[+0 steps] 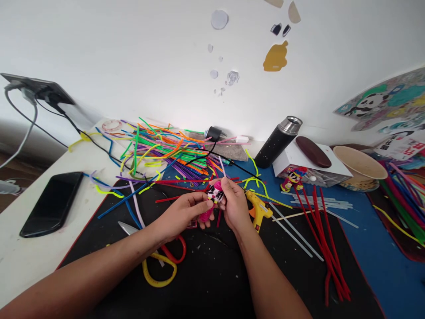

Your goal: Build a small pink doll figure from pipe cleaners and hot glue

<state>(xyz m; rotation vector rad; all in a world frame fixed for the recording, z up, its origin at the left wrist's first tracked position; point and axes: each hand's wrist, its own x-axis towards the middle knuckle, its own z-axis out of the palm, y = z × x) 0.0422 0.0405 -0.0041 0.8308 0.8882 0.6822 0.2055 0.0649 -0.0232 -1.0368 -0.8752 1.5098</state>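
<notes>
A small pink figure (215,195) with black, white and yellow parts is held over the black mat between both hands. My left hand (191,207) pinches its lower pink part with thumb and fingers. From the right, my right hand (235,201) grips the figure's upper side, and its fingers cover part of it. Just beyond that hand lies a yellow hot glue gun (259,210), partly behind it. Scissors (159,268) with red and yellow handles rest under my left forearm, which hides their middle.
Many coloured pipe cleaners (166,153) are heaped against the wall. Red pipe cleaners (323,243) and clear glue sticks (299,237) lie to the right. A black thermos (275,144) stands by a white box (312,164) and a similar figure (294,178). A phone (51,204) lies left.
</notes>
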